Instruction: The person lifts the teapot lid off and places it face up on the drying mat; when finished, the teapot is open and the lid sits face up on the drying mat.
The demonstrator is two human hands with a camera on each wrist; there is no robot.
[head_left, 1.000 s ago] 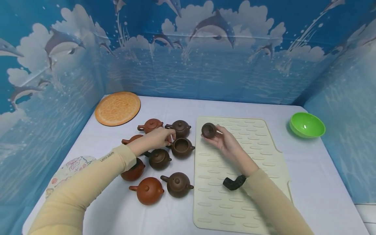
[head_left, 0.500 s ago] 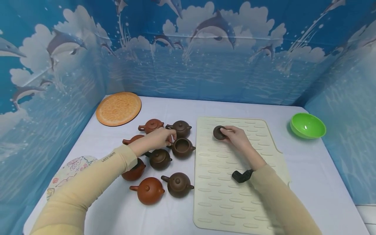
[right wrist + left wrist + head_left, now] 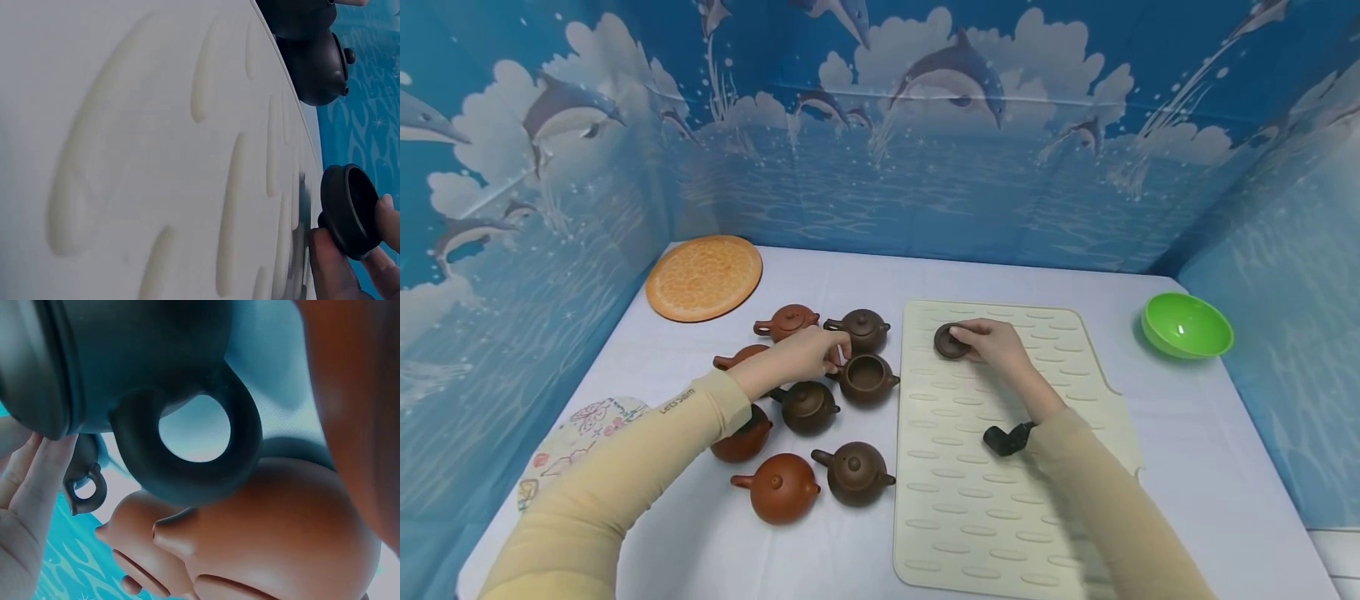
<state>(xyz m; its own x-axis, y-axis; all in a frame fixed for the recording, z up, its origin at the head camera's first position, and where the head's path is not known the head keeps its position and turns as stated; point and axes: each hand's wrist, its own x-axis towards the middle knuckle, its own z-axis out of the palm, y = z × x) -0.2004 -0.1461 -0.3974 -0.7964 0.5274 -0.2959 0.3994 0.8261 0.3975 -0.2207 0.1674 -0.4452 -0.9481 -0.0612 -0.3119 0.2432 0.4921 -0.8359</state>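
Observation:
My right hand (image 3: 1000,348) pinches a small round dark brown teapot lid (image 3: 949,342) above the cream mat. The right wrist view shows the hollow underside of the lid (image 3: 347,211) between thumb and fingers. To the left, my left hand (image 3: 808,354) holds the rim of a lidless dark brown teapot (image 3: 865,395) on its handle side. In the left wrist view the loop handle of a dark teapot (image 3: 247,434) hangs close, with fingers (image 3: 47,475) against its rim. A lidded dark teapot (image 3: 867,335) stands just behind the lidless one.
Several red-brown and dark teapots crowd around my left forearm, including an orange-brown teapot (image 3: 784,492) in front. The ridged cream mat (image 3: 947,500) lies under my right arm. A green bowl (image 3: 1187,327) is far right; a round orange mat (image 3: 703,279) lies back left.
My right hand has turned the lid over from its earlier tilt and shifted it slightly right, then a little back left. The left hand has stayed at the lidless teapot.

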